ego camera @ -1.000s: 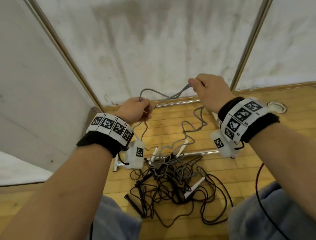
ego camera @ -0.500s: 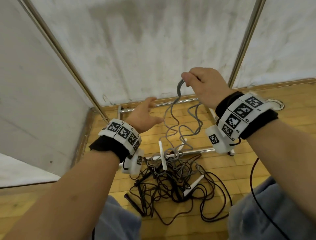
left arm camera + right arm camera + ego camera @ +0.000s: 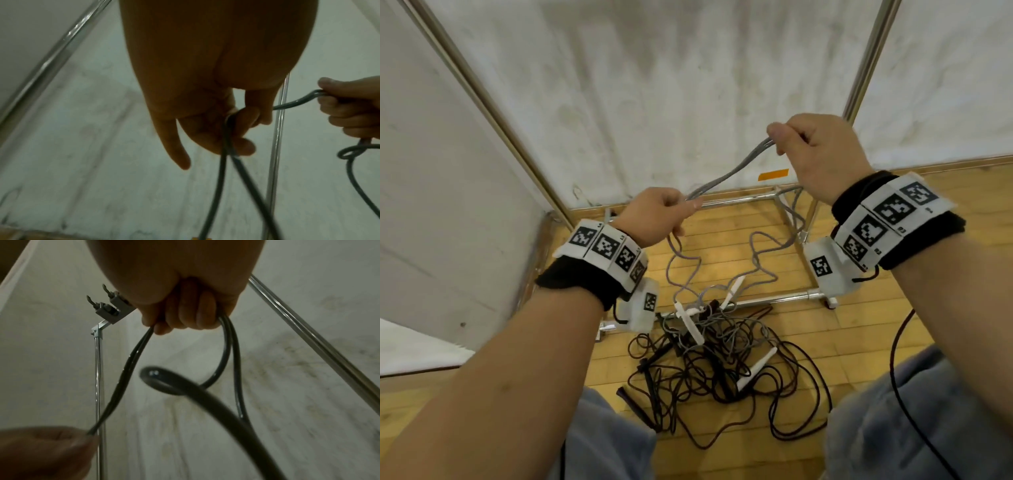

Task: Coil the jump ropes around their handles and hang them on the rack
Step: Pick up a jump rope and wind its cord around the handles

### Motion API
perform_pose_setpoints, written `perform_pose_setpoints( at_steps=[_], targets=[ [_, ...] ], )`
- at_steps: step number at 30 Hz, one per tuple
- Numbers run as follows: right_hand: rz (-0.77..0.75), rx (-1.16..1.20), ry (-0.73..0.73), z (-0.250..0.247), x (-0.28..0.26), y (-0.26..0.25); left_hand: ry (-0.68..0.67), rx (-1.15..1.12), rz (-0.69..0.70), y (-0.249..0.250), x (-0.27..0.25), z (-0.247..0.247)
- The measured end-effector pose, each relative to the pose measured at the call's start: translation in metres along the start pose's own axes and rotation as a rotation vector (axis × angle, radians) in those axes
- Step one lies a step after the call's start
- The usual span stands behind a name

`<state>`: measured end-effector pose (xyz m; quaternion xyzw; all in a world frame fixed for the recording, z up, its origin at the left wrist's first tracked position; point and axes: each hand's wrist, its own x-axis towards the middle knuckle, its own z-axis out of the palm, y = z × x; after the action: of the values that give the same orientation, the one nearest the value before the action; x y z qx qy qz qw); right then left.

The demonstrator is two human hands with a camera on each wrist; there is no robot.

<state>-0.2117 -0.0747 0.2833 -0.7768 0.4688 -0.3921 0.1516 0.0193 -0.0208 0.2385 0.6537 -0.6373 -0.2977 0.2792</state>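
Note:
A doubled grey jump rope (image 3: 732,170) stretches taut between my two raised hands. My right hand (image 3: 811,150) grips the rope's upper bend in a fist (image 3: 185,316). My left hand (image 3: 664,214), lower and to the left, pinches the two strands (image 3: 232,129), with the little finger sticking out. From both hands the grey rope (image 3: 685,270) hangs down to white handles (image 3: 690,323) on the floor. Black ropes (image 3: 722,387) lie tangled there with another white handle (image 3: 756,368). The metal rack (image 3: 770,301) stands beyond the pile, with hook clips (image 3: 107,305) on its top bar.
Chrome rack poles (image 3: 479,92) rise left and right (image 3: 866,58) against a white wall. The rack's base bars (image 3: 739,200) frame a patch of wooden floor. My knees in grey trousers (image 3: 914,428) flank the pile. A thin dark cable (image 3: 897,370) runs across the right knee.
My left hand, open half a second ago, now pinches the grey rope again. The right hand has lifted higher and to the right, pulling the doubled rope taut between the hands.

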Motion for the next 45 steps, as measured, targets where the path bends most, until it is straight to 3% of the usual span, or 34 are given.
perform_pose_setpoints(
  at_steps=[3, 5, 10, 15, 18, 21, 23, 25, 27, 29, 33, 36, 38, 41, 43, 45],
  targets=[
    [-0.015, -0.051, -0.006, 0.005, -0.002, 0.007, 0.141, -0.015, 0.028, -0.005, 0.002, -0.014],
    [-0.01, -0.023, -0.035, 0.01, -0.004, 0.007, 0.278, -0.182, 0.063, -0.002, 0.003, -0.024],
    [0.064, -0.145, -0.364, 0.026, -0.011, 0.009, 0.519, -0.423, 0.13, 0.012, -0.003, -0.041],
    [0.199, -0.15, -0.467, 0.034, -0.015, 0.025, 0.718, -0.454, 0.159, 0.011, -0.006, -0.059],
    [0.296, -0.162, -0.417, 0.038, -0.014, 0.03, 0.644, -0.328, 0.103, 0.005, -0.007, -0.056],
    [0.408, 0.17, -0.101, 0.036, -0.002, 0.027, 0.478, -0.002, 0.023, -0.009, -0.005, -0.05],
    [0.299, 0.329, 0.143, 0.031, 0.005, 0.016, 0.392, 0.195, -0.032, -0.019, -0.003, -0.044],
    [0.079, 0.326, 0.303, 0.027, 0.007, 0.002, 0.37, 0.294, -0.102, -0.027, -0.002, -0.039],
    [-0.093, 0.211, 0.386, 0.022, 0.006, -0.008, 0.369, 0.349, -0.16, -0.034, -0.003, -0.037],
    [-0.166, 0.134, 0.427, 0.015, 0.005, -0.009, 0.344, 0.35, -0.206, -0.041, -0.003, -0.037],
    [-0.067, 0.021, 0.395, 0.003, 0.006, 0.004, 0.289, 0.03, -0.368, -0.044, -0.002, -0.034],
    [0.127, -0.165, 0.218, 0.005, 0.009, 0.021, 0.348, -0.287, -0.423, -0.035, 0.002, -0.035],
    [0.237, -0.237, 0.049, 0.005, 0.01, 0.029, 0.463, -0.342, -0.358, -0.027, 0.003, -0.039],
    [0.266, -0.277, -0.029, 0.005, 0.011, 0.032, 0.566, -0.288, -0.197, -0.02, 0.002, -0.045],
    [0.291, -0.151, -0.014, 0.005, 0.011, 0.03, 0.567, -0.258, -0.141, -0.015, 0.001, -0.045],
    [0.354, 0.124, -0.044, 0.007, 0.01, 0.024, 0.546, -0.213, -0.106, -0.011, 0.001, -0.042]
  ],
)
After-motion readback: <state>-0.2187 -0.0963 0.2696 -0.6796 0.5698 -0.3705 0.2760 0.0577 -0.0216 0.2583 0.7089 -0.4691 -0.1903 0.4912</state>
